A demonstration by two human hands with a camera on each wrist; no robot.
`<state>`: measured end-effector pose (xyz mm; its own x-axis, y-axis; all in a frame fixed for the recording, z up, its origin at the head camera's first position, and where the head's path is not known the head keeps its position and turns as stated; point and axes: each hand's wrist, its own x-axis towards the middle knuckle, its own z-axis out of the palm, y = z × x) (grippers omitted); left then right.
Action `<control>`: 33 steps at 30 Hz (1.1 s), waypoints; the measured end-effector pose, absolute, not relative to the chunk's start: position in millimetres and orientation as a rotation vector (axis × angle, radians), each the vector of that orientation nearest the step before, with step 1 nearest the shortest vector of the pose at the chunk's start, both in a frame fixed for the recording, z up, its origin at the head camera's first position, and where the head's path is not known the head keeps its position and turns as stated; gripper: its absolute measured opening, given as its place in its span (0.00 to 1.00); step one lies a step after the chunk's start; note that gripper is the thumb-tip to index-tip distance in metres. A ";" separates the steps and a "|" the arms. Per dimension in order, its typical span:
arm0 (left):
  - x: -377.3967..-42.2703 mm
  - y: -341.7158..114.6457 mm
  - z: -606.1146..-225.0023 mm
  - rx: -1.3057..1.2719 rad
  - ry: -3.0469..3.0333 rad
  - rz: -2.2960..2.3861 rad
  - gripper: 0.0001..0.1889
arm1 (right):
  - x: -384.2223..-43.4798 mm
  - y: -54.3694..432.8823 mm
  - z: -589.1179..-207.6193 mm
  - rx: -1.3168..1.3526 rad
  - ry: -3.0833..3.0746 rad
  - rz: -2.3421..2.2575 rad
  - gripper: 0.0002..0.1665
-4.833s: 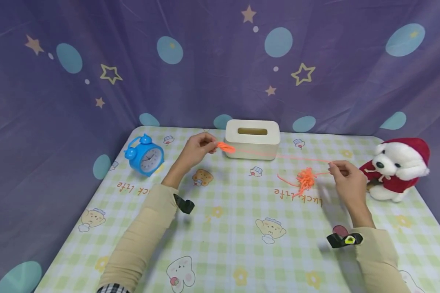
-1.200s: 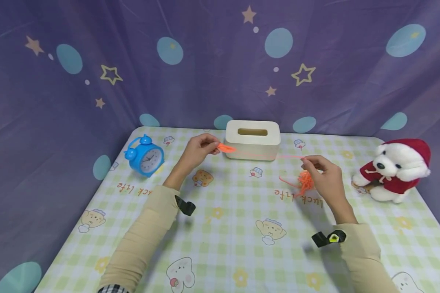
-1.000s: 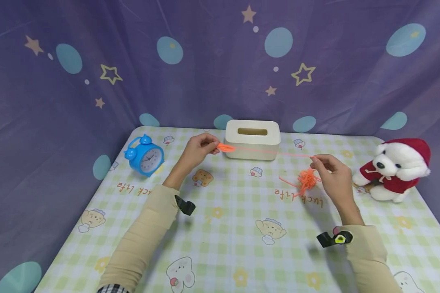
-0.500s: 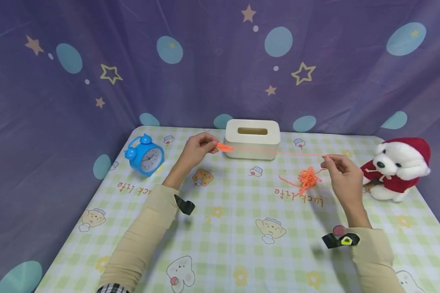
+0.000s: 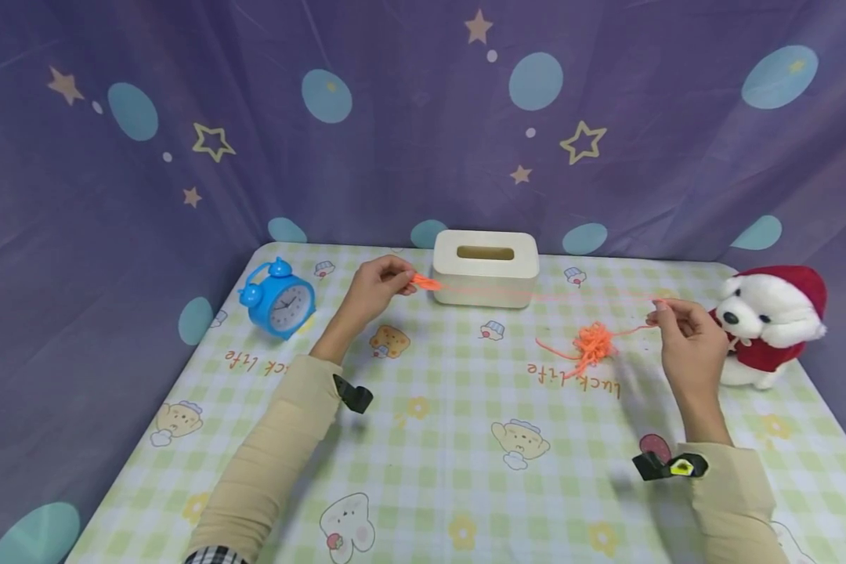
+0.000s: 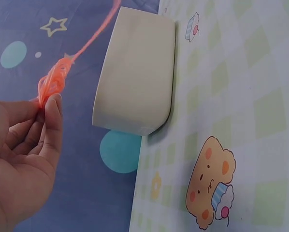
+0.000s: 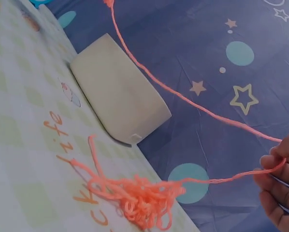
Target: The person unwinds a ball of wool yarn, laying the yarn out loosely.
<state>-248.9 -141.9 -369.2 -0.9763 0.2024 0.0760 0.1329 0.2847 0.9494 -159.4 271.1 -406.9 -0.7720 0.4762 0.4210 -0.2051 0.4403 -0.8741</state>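
My left hand pinches a small looped bundle of orange yarn between thumb and fingers, held above the table. From that bundle a single strand runs across to my right hand, which pinches it near the stuffed dog. Past the right fingertips the strand leads back down to a loose orange yarn pile lying on the tablecloth. In the right wrist view the right hand shows only partly, at the right edge.
A cream tissue box stands at the back middle, behind the strand. To the left is a blue alarm clock. A white stuffed dog in red sits at the right, partly behind the right hand. A purple curtain hangs behind the table.
From about a second ago my right hand has moved right, away from the left hand, along the strand toward the stuffed dog. My left hand has stayed almost in place with its bundle.
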 end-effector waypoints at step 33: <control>-246.6 -134.7 -364.0 0.401 2.423 1.819 0.12 | -170.2 255.9 -404.5 -0.144 -2.692 0.947 0.17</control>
<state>-246.6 -134.7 -364.0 -0.9620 0.2584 0.0884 0.1570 0.2588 0.9531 -170.2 255.9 -404.5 -0.9548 0.1862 0.2318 0.0001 0.7799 -0.6260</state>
